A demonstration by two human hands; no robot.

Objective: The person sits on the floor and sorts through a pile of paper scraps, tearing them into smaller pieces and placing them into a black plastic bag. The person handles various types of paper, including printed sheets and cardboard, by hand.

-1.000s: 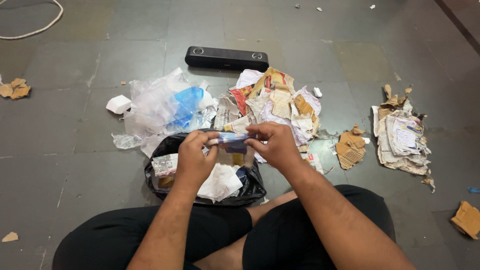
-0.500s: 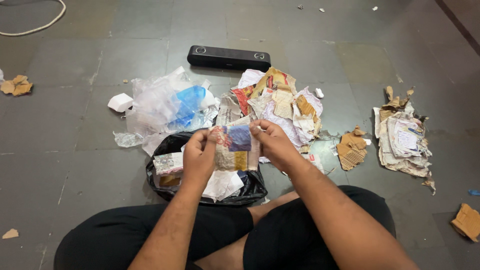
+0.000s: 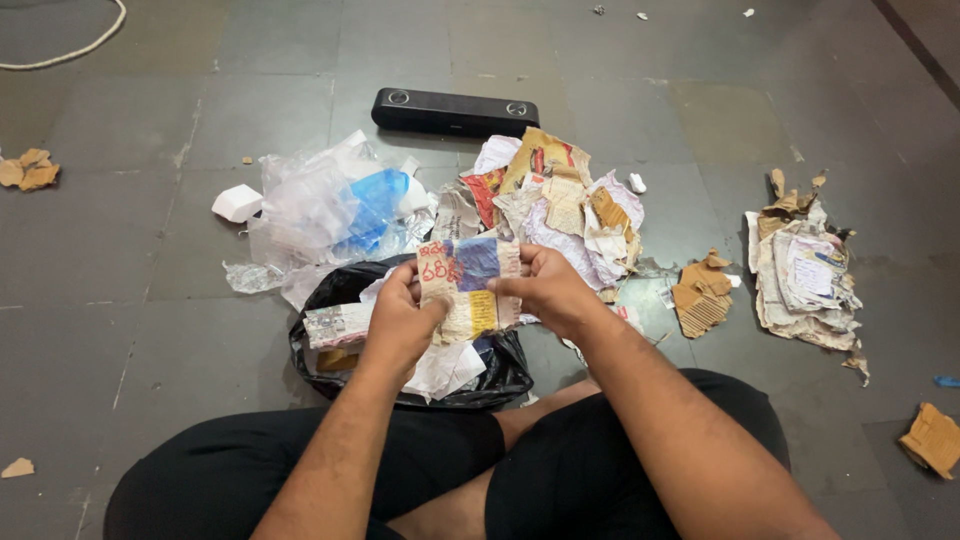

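Head view: at centre frame, the left hand (image 3: 400,320) and right hand (image 3: 545,290) each pinch a side edge of a crumpled printed paper sheet (image 3: 467,285), fingers closed on it, holding it spread above the black bag (image 3: 500,370). The sheet looks light, limp and easily torn, so its edges seem the best hold. Plastic pile (image 3: 330,205) lies upper left, paper pile (image 3: 560,200) beyond.

Printed paper (image 3: 467,285) w/ blue, yellow, red patches; black bag (image 3: 505,375).
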